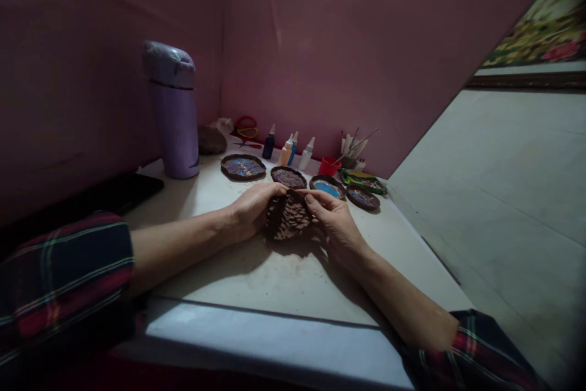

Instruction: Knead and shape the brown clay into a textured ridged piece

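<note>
Between both hands, a brown clay piece [288, 217] with a rough, ridged surface is tilted up above the white board [247, 278]. My left hand [256, 211] pinches its upper left edge, thumb on top. At the right edge, the thumb and fingers of my right hand [332, 217] close on the same piece. Just behind it lie round brown dishes with painted insides: a purple one [288, 177], a blue one [328, 187], a blue and orange one [243, 167] and a smaller dark one [363, 197]. The fingertips behind the piece are hidden.
A tall purple tumbler [174, 113] stands at the left near a dark flat object [137, 190]. Several paint bottles [306, 155], a red cup [329, 166], brushes, scissors [247, 129] and a clay lump [211, 140] line the back. Pink panels rise behind.
</note>
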The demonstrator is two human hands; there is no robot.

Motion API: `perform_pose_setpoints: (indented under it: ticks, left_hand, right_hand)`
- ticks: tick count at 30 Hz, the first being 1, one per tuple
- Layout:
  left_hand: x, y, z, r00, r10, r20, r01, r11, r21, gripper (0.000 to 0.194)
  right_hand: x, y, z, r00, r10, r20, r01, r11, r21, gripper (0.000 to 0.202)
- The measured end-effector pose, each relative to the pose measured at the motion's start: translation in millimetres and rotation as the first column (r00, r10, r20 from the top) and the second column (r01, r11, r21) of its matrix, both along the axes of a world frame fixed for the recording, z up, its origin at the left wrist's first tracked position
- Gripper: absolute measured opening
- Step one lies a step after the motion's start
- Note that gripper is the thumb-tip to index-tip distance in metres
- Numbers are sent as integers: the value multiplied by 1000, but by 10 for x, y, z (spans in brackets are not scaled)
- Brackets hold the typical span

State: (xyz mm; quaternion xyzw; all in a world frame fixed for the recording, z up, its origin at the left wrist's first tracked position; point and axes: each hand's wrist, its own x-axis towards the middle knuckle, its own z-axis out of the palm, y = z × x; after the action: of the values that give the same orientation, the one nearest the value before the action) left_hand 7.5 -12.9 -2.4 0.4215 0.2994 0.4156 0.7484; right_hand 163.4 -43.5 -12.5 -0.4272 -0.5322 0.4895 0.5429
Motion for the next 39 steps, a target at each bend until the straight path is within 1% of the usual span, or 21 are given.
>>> perform_pose_setpoints:
  ticks: [3, 6, 9, 13, 17, 22, 26, 28, 31, 34, 36, 39]
  left_hand:
    - [-2, 9, -8, 999, -31, 5, 31, 999, -8, 15]
    - [-12, 25, -37, 998, -56, 13, 55, 996, 65, 20]
    - [-28, 39, -71, 998, 14, -65, -4, 988, 154, 20]
    - [-33, 45, -83, 990, 49, -130, -24, 982, 187, 16]
    - [-20, 47, -78, 989, 55, -136, -30, 983, 181, 12]
    - [-9, 49, -70, 981, 83, -174, -51, 982, 184, 11]
    - [-19, 37, -56, 982, 67, -176, -37, 985, 171, 12]
    - [-28, 27, -49, 991, 34, -130, -14, 988, 154, 13]
    - [-34, 18, -37, 998, -61, -34, 63, 996, 61, 12]
    - [-28, 20, -28, 992, -123, 27, 123, 992, -22, 20]
    - [-23, 24, -27, 993, -117, 24, 117, 993, -25, 19]
    - [-24, 27, -32, 998, -48, -30, 49, 998, 47, 12]
  right_hand:
    - [10, 4, -18, 1000, 7, 1, -7, 1000, 6, 35]
    - [14, 8, -37, 1000, 14, 9, -14, 1000, -1, 35]
    - [14, 17, -42, 1000, 16, 27, -16, 1000, 3, 35]
    - [15, 27, -30, 998, 20, 62, -21, 1000, 21, 34]
    - [17, 25, -28, 997, 18, 81, -21, 999, 38, 32]
    - [22, 42, -47, 997, 30, 68, -34, 998, 57, 33]
    - [23, 44, -52, 998, 30, 56, -33, 998, 55, 33]
    - [19, 31, -46, 998, 29, 53, -31, 999, 38, 34]
    - [8, 9, -32, 999, 25, 36, -25, 1000, 2, 35]
    - [1, 2, -23, 1000, 18, 24, -17, 1000, -9, 34]
    - [1, 7, -23, 1000, 14, 22, -14, 1000, 0, 34]
    - [6, 16, -27, 1000, 13, 24, -13, 1000, 15, 33]
